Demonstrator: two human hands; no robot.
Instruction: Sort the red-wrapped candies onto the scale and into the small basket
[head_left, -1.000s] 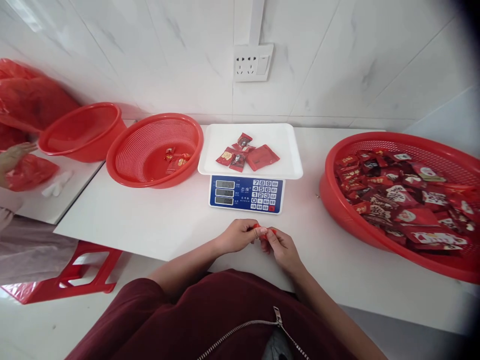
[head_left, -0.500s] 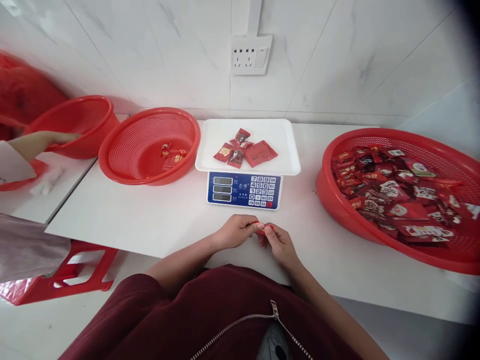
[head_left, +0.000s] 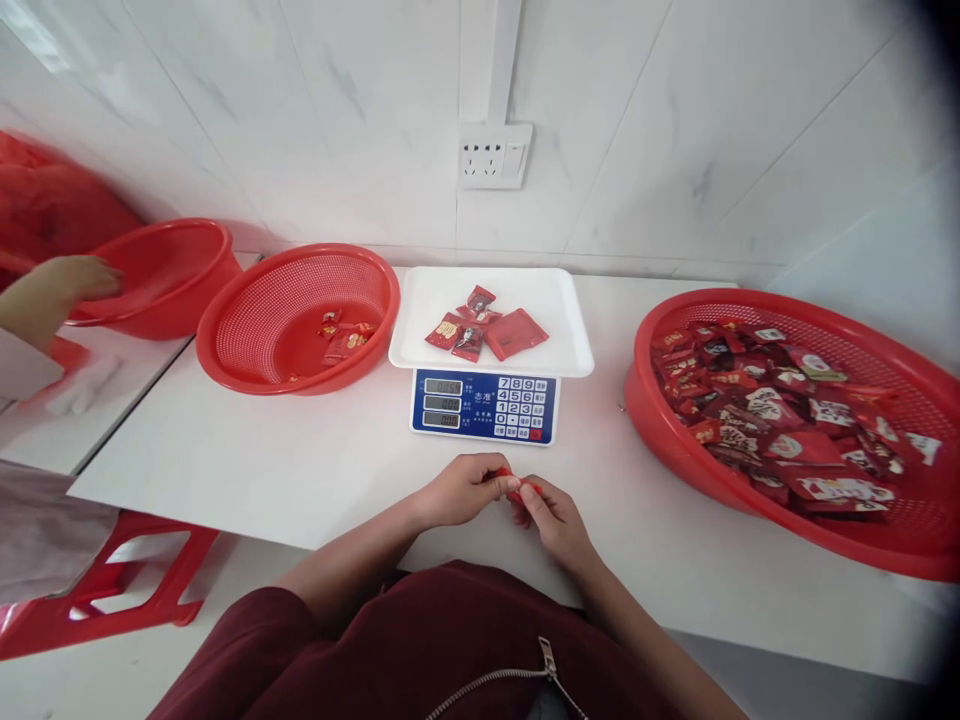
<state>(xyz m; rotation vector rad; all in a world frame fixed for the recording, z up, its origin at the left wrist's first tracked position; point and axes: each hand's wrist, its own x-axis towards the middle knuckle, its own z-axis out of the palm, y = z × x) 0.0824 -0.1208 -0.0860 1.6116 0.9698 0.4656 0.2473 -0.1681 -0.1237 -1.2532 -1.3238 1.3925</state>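
My left hand and my right hand meet at the near edge of the white table, fingers closed. Both pinch a small red item, mostly hidden by the fingers. Just beyond them stands a blue-faced digital scale with a white tray that carries a few red snack packets. A red mesh basket to the left holds a few packets. A wide red basket on the right is full of packets.
Another person's hand rests on a red basin on the neighbouring table at far left, near red plastic bags. A red stool stands on the floor. A wall socket sits above the scale.
My hands stay together on the small red item. The other person's hand at the left has moved up onto the red basin. The view has tilted slightly.
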